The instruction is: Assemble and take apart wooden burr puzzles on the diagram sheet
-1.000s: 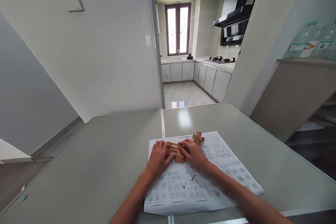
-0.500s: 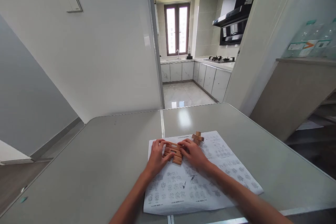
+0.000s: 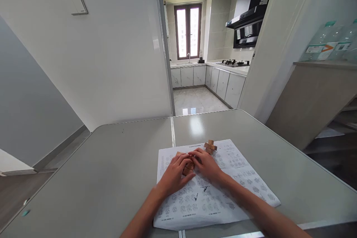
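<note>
Grey table (image 3: 117,178) (paper (image 3: 203,208), wooden pieces (image 3: 187,171)), kitchen (image 3: 213,76) beyond.

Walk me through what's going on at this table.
A person's left hand is spread over a cluster of wooden blocks, hiding most of them, while the fingers of the right hand come in close from the other side. Whether either hand grips a block is hidden. The blocks are on a printed sheet on the table. Just beyond the right hand, a wooden cross-shaped piece also sits on the sheet.
</note>
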Demonstrator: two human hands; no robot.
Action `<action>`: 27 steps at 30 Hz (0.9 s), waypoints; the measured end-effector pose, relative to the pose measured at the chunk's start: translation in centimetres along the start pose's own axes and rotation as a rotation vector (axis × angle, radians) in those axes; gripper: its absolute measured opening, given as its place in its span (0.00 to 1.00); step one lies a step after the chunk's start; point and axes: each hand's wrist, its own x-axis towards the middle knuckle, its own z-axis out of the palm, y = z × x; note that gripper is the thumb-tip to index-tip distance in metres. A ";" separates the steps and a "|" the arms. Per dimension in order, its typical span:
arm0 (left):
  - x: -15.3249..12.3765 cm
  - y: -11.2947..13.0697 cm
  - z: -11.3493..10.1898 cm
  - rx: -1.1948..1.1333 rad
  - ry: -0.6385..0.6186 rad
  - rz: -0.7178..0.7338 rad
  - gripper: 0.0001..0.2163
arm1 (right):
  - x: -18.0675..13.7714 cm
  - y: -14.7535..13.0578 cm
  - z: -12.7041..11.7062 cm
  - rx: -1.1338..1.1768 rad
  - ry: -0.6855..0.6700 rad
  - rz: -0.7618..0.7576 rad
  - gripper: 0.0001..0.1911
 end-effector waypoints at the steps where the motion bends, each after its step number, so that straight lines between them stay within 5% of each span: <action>1: -0.1 -0.1 0.0 0.001 -0.006 0.002 0.21 | 0.0 0.0 0.0 -0.005 0.001 0.004 0.14; 11: -0.3 -1.4 0.5 0.047 -0.019 -0.026 0.24 | 0.0 -0.1 0.1 -0.030 0.015 0.025 0.12; 19: -0.4 -3.7 1.2 0.201 0.222 -0.216 0.14 | 0.0 0.9 0.6 -0.042 0.023 0.020 0.14; 27: -0.8 -5.1 1.9 0.311 0.325 -0.315 0.13 | 0.0 0.8 0.6 -0.064 0.012 0.023 0.13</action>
